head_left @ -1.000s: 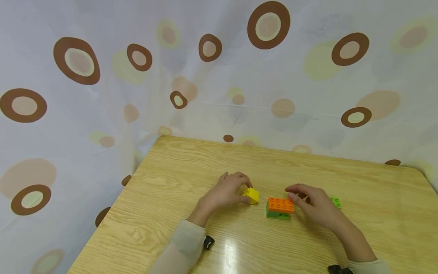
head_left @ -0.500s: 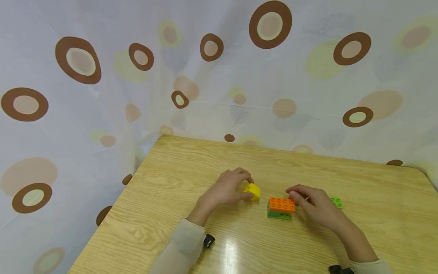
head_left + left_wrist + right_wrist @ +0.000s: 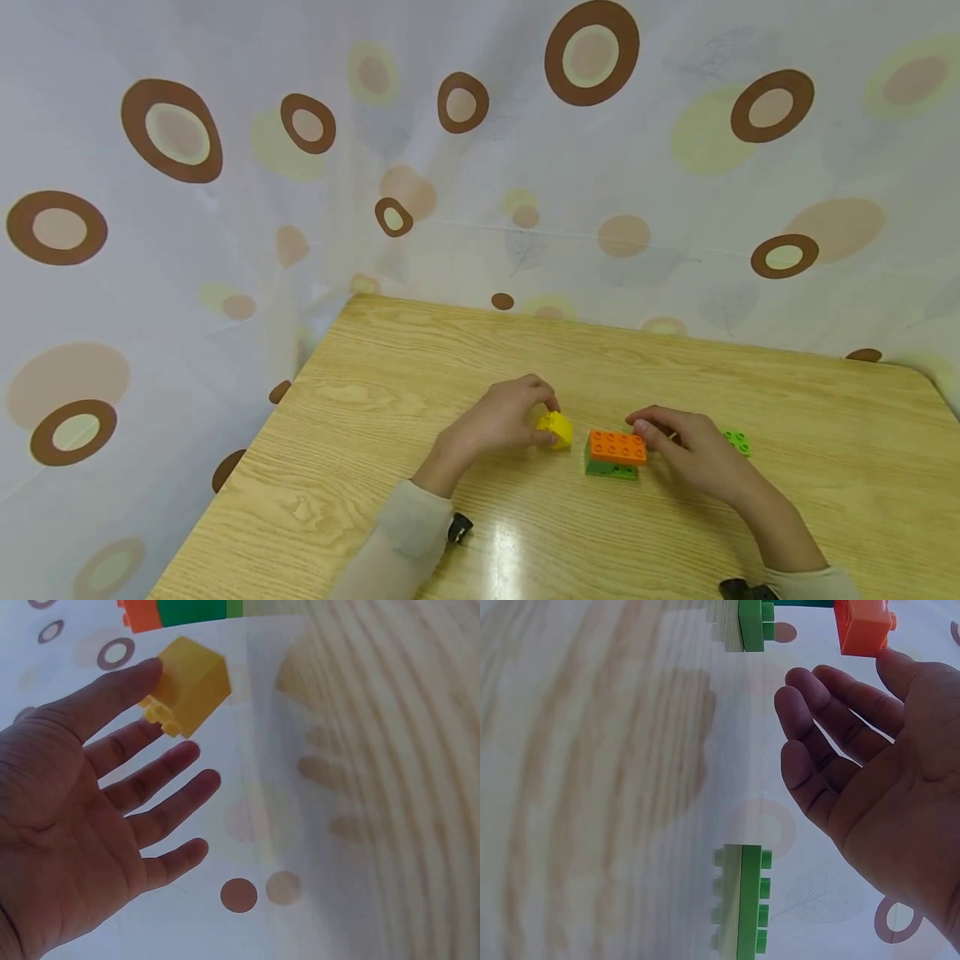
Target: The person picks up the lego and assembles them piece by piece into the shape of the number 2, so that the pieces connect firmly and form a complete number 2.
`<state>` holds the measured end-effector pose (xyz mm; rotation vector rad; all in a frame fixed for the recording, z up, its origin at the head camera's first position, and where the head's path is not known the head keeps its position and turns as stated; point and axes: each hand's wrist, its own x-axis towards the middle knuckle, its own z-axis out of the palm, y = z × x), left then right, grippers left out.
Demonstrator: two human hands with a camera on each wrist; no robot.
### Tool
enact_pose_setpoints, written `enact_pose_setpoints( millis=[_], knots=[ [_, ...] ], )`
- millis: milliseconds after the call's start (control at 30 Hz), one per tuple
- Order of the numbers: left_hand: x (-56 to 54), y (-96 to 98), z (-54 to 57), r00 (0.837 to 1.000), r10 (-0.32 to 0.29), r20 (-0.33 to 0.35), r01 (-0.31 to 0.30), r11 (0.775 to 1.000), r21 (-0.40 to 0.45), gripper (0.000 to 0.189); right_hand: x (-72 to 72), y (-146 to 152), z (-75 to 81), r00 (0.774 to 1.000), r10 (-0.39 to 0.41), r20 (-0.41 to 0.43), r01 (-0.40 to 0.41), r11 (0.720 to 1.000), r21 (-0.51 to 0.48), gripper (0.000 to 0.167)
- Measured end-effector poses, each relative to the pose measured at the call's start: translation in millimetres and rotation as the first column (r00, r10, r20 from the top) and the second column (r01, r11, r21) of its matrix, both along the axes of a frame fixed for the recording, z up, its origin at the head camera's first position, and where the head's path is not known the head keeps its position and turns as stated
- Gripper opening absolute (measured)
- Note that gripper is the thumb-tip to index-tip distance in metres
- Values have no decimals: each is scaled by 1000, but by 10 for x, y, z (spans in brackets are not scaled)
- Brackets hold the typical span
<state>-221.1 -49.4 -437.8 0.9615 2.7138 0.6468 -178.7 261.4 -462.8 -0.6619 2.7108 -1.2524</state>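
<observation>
In the head view my left hand point(image 3: 498, 417) pinches a yellow toy building brick point(image 3: 558, 431) by thumb and fingers, left of a small stack. Its studs face the palm in the left wrist view, and the brick point(image 3: 196, 679) is up off the wooden surface. The stack has an orange eight-stud brick point(image 3: 617, 447) on top, a dark green brick point(image 3: 597, 467) beneath, and a light green plate point(image 3: 626, 473) at the bottom. Beside the stack's right end is my right hand point(image 3: 693, 450), thumb tip at the orange brick's corner, other fingers loosely bent around nothing.
Another light green studded plate point(image 3: 738, 443) lies on the table, partly behind my right hand. The wooden tabletop point(image 3: 405, 350) meets a patterned curtain point(image 3: 480, 183) at the back and left.
My left hand lifted the yellow brick slightly, then lowered and turned it, with a small shift right. The right hand and the stack have kept their places.
</observation>
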Motion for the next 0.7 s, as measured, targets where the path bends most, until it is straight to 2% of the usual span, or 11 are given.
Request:
enact_pose_setpoints(
  millis=[333, 500, 567, 700],
  knots=[
    [150, 85, 108, 992, -102, 78, 110, 987, -116, 27, 17, -6, 4, 1000, -8, -8, 8, 1000, 4, 30],
    [251, 155, 175, 989, -135, 63, 144, 975, -169, 32, 19, -8, -1, 1000, -17, -12, 17, 1000, 6, 29],
    [291, 176, 189, 987, -142, 69, 152, 972, -177, 34, 21, -15, 1, 1000, -18, -16, 18, 1000, 8, 29],
    [370, 226, 219, 980, -158, 123, 177, 970, -164, 37, 26, -26, 14, 1000, -18, -15, 18, 1000, 12, 29]
  ],
)
